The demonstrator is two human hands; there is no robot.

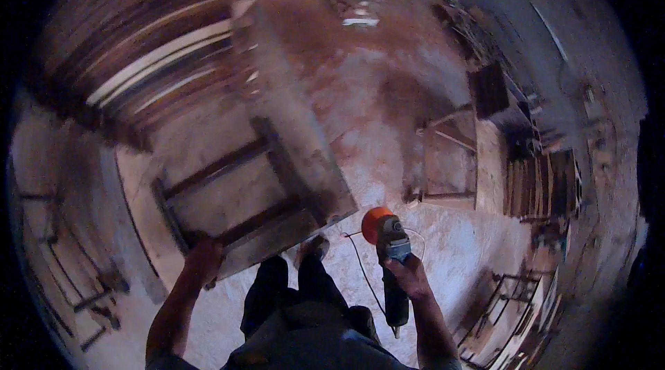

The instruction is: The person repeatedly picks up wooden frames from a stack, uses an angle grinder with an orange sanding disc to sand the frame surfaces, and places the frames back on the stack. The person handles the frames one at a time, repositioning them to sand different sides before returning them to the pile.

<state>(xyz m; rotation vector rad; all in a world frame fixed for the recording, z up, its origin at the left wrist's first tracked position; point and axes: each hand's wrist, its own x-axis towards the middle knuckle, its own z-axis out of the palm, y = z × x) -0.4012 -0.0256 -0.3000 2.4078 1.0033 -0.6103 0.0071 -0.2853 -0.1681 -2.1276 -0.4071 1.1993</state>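
A dark wooden frame (232, 227) of joined bars lies on a broad pale worktable (156, 231) in front of me. My left hand (204, 259) is closed on the frame's near left corner, at the table's near edge. In my right hand (410, 276) is an angle grinder (396, 294) with an orange disc (375, 223). The grinder is held off the table's near right corner, apart from the frame, its disc end pointing away from me. A thin cord (365, 273) hangs in a loop beside it. Whether the disc is spinning cannot be told.
Long boards (166, 51) are stacked beyond the table at the far left. To the right stand a wooden frame (450, 162) on the floor and a row of upright slats (544, 183). Another frame-like piece (502, 314) lies near right. Dust covers the floor (374, 121).
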